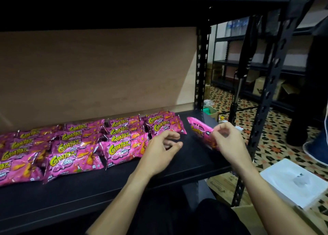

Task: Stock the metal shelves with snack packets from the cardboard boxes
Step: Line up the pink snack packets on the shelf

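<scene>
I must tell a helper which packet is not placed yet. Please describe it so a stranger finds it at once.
Look at the black metal shelf, at its right end. The right hand holds one pink packet there. Unlike the packets lying in rows, it stands apart and tilted.

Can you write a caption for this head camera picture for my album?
Right hand holds a pink packet beside rows of packets on the shelf.

The packets [122,150] are glossy, crinkled pink foil-like plastic. The shelf [195,156] is matt black and smooth, its posts [201,71] painted black metal with punched slots. The back panel [97,71] looks like plain brown board, matt. The floor [276,128] is patterned tile.
</scene>
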Action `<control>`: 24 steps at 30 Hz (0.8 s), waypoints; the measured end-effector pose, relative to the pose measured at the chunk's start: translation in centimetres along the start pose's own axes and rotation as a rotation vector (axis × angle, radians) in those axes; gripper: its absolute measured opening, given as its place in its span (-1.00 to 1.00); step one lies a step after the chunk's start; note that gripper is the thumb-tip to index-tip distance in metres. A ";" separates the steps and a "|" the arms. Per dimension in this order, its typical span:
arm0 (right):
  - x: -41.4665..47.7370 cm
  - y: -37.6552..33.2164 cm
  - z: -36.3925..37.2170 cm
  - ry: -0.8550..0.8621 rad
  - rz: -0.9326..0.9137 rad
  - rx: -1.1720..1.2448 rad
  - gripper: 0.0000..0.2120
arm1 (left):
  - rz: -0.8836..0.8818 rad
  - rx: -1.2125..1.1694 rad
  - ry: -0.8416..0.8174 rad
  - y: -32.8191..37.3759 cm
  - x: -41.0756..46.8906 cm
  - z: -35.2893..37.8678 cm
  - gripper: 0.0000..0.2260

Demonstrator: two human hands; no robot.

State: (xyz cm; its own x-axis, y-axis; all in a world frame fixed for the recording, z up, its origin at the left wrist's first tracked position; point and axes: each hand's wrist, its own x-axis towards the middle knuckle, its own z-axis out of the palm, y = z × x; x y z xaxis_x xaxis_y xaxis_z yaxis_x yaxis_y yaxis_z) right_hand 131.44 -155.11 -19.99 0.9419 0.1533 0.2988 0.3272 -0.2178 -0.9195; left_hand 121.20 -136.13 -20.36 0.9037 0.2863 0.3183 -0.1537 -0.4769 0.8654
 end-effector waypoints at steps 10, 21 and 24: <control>0.5 -0.3 0.9 -0.068 0.265 0.597 -0.84 | 0.029 -0.096 0.077 0.9 0.4 -0.1 -0.67; 2.3 -0.7 3.6 -0.312 0.215 0.430 -0.62 | 0.212 0.868 -0.061 2.0 3.4 -4.1 -0.59; 3.1 -0.5 4.3 -0.296 0.187 0.447 -0.50 | 0.186 0.847 -0.052 2.4 4.4 -5.0 -0.71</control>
State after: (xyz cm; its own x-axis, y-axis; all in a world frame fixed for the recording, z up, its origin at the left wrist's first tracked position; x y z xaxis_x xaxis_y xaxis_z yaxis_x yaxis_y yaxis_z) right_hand 133.83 -150.34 -19.71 0.8983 0.4288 0.0958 0.0327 0.1520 -0.9878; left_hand 122.78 -131.90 -14.97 0.9139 0.1136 0.3897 0.0298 -0.9762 0.2148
